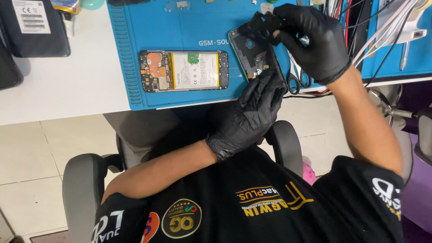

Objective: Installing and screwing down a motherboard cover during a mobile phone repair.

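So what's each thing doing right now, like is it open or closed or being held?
Opened phone: lying flat on the blue mat, back off, battery and circuit board showing.
Back cover: off the phone, held up in both hands, inner side showing.
Left hand: gloved, gripping the cover's lower end.
Right hand: gloved, pinching the cover's top end.
Scissors: lying on the mat, closed.

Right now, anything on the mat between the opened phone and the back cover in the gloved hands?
Nothing: in the head view, only bare blue mat separates the opened phone from the back cover.
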